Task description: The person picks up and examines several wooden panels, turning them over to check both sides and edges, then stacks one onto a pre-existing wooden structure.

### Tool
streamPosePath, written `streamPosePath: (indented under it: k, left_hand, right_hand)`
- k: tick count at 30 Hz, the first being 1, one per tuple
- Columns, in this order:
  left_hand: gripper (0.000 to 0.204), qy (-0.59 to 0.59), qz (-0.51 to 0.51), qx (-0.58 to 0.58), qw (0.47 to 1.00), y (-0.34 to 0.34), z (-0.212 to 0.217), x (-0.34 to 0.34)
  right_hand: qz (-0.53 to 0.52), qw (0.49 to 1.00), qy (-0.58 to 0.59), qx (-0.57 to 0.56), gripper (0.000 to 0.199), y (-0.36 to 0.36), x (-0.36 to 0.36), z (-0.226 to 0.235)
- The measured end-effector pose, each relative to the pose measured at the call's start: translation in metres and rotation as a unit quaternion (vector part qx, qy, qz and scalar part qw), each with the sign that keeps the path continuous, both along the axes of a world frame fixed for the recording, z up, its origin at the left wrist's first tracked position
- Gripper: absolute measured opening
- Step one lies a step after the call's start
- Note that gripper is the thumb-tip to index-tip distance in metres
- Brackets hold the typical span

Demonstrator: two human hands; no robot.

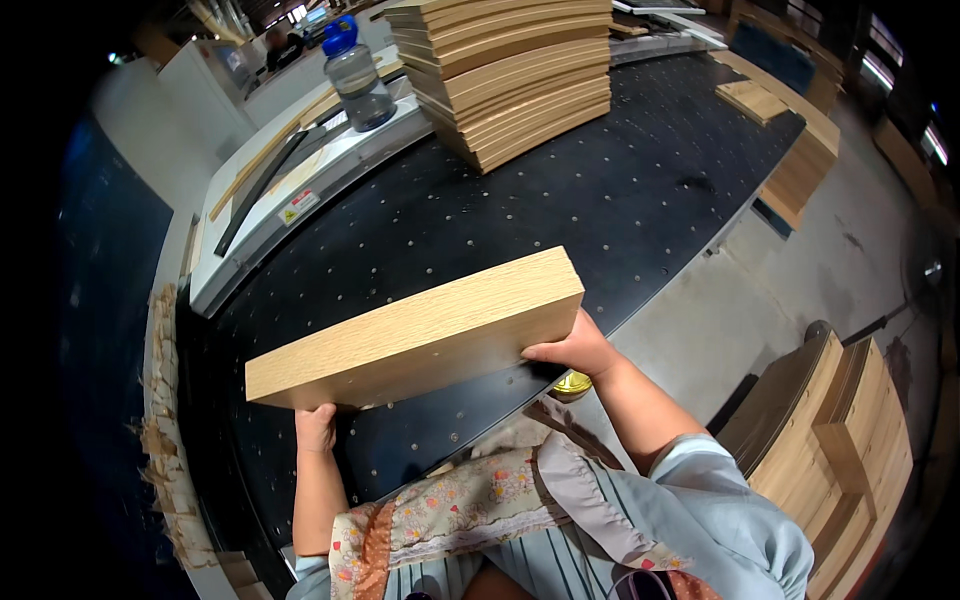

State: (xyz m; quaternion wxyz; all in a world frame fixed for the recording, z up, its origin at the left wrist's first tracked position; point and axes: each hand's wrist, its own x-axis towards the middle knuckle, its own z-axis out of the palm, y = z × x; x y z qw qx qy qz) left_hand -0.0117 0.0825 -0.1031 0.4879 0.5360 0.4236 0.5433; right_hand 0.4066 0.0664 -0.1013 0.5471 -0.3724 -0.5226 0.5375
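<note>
A thick light wood-grain board (430,335) is tilted up above the black table, its long pale side facing upward. My left hand (316,428) grips its left end from below, the thumb against the near face and the fingers hidden behind it. Around the right end my right hand (575,347) is closed, its thumb along the near face and its other fingers out of sight. Whether this is one solid piece or several panels pressed together, I cannot tell.
The black table (430,230) is dotted with small pale studs. A tall stack of wood panels (520,80) stands at its far side. Left of that, a blue-capped bottle (360,90) rests on a white machine ledge (225,270). More panels (850,450) are piled at lower right.
</note>
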Motion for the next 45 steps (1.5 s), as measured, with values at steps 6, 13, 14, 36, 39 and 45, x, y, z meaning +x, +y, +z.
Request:
streamPosePath:
  k: [6, 13, 14, 36, 39, 45]
  left_hand:
    - [0.064, 0.035, -0.024, -0.043, 0.998, 0.021, -0.03, -0.023]
    - [0.066, 0.081, -0.15, -0.017, 0.985, 0.063, -0.016, -0.008]
    - [0.07, 0.069, -0.188, -0.006, 0.98, 0.06, 0.002, 0.024]
    - [0.046, 0.359, -0.811, -0.219, 0.407, -0.306, -0.052, 0.697]
    - [0.04, 0.351, -0.833, -0.278, 0.326, -0.368, -0.075, 0.758]
    - [0.03, 0.198, -0.809, -0.454, 0.316, -0.497, -0.136, 0.85]
  right_hand:
    - [-0.09, 0.994, -0.054, 0.029, 0.078, -0.001, 0.002, 0.009]
    - [-0.239, 0.969, -0.063, 0.012, 0.076, -0.09, 0.007, 0.0]
    - [-0.287, 0.955, -0.069, -0.02, 0.078, -0.118, 0.011, 0.002]
    - [-0.843, 0.421, 0.33, -0.061, 0.049, -0.61, 0.042, -0.112]
    - [-0.857, 0.358, 0.368, -0.038, 0.05, -0.645, 0.045, -0.135]
    - [-0.919, 0.19, 0.335, -0.087, 0.051, -0.707, 0.104, -0.145]
